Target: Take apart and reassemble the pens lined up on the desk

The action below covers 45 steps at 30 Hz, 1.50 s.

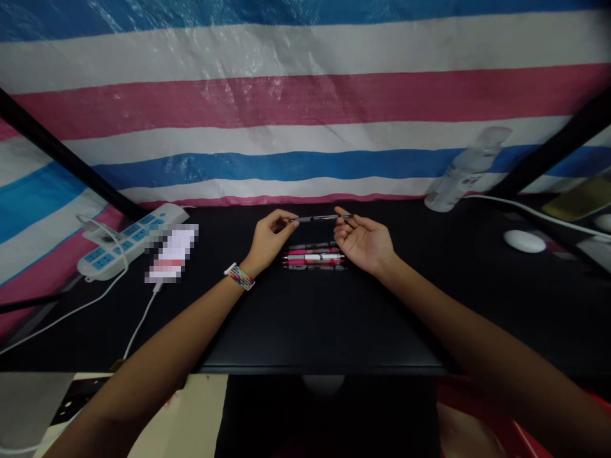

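A slim dark pen (317, 219) is stretched level between my two hands, above a row of other pens. My left hand (271, 236), with a colourful band at the wrist, pinches its left end. Thumb and fingers of my right hand (365, 240) hold its right end, palm turned partly up. Just below, several pens (315, 257) lie side by side on the black table (324, 324), some dark, some pink or red and white. The fingertips of my right hand are close to the right ends of these pens.
At the left are a white power strip (136, 242) with blue sockets, a blurred-out phone (172, 254) and white cables. A clear bottle (463, 175) stands at the back right, near a white mouse (524, 241). Striped sheeting (305, 102) hangs behind the table.
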Motion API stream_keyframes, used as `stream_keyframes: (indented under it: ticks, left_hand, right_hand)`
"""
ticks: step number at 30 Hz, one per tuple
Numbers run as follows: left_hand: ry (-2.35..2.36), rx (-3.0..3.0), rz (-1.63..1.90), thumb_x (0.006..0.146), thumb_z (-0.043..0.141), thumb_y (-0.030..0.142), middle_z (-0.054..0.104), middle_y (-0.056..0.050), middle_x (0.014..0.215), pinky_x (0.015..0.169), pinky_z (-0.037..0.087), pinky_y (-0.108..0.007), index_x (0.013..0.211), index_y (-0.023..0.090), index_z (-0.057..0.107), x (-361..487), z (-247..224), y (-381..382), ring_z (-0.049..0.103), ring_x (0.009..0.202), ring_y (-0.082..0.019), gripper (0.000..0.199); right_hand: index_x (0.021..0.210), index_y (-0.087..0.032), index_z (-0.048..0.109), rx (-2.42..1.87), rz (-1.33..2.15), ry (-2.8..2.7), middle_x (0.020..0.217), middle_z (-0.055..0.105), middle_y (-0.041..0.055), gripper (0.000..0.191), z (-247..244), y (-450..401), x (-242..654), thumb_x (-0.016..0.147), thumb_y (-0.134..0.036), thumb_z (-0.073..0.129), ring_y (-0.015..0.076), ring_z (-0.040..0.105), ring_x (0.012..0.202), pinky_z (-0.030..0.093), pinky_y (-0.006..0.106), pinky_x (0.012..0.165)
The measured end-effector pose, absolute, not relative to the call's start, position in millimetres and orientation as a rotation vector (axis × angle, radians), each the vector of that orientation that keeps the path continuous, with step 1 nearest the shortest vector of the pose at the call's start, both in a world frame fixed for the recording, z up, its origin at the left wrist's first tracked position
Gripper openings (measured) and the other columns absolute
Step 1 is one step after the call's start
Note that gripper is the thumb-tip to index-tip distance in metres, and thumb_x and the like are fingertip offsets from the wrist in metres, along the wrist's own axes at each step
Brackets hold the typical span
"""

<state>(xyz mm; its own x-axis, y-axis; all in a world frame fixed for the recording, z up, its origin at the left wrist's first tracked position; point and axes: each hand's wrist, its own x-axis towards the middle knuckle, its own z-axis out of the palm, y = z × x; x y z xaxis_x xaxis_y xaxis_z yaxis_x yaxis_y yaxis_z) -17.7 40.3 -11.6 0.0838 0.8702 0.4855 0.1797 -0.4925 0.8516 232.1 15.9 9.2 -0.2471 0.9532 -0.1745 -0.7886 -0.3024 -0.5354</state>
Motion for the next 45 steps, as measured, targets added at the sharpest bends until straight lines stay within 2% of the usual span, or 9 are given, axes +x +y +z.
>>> stream_keyframes:
  ticks: [8,14,24,34,45]
  left_hand:
    - [1.037,1.76,1.453,0.092,0.081,0.032,0.077,-0.004,0.092,0.077,0.054,-0.031,0.103,0.022,0.081,-18,-13,41,0.068,0.083,-0.017,0.015]
    - [1.044,1.762,1.462,0.093,0.082,0.032,0.077,-0.004,0.093,0.077,0.055,-0.031,0.103,0.022,0.081,-18,-13,40,0.069,0.085,-0.018,0.015]
    - [1.042,1.767,1.445,0.093,0.081,0.033,0.077,-0.004,0.093,0.078,0.055,-0.032,0.102,0.022,0.081,-18,-12,40,0.068,0.084,-0.018,0.014]
    - [1.048,1.768,1.459,0.093,0.081,0.031,0.078,-0.005,0.095,0.079,0.055,-0.033,0.102,0.022,0.08,-18,-12,40,0.069,0.086,-0.018,0.013]
    - [1.039,1.766,1.438,0.093,0.08,0.035,0.078,-0.005,0.095,0.079,0.055,-0.033,0.102,0.022,0.08,-18,-11,39,0.069,0.086,-0.019,0.015]
  right_hand:
    - [0.114,-0.018,0.073,-0.575,1.799,-0.413,0.089,0.071,0.0053,0.024,6,19,233,0.095,-0.011,0.061,0.0124,0.063,0.069,0.062,0.023,0.065]
    - [0.111,-0.016,0.072,-0.566,1.814,-0.396,0.087,0.071,0.0051,0.024,3,21,234,0.09,-0.006,0.064,0.0106,0.063,0.067,0.061,0.019,0.064]
    - [0.119,-0.014,0.072,-0.59,1.816,-0.297,0.085,0.07,0.0057,0.029,14,15,228,0.095,-0.01,0.058,0.0118,0.063,0.067,0.062,0.021,0.062]
    - [0.11,-0.016,0.072,-0.606,1.81,-0.355,0.087,0.069,0.0049,0.024,9,18,231,0.092,-0.007,0.06,0.0104,0.061,0.067,0.06,0.019,0.063]
    - [0.116,-0.018,0.073,-0.593,1.8,-0.34,0.087,0.07,0.0054,0.027,15,14,229,0.095,-0.013,0.057,0.0135,0.063,0.068,0.062,0.023,0.062]
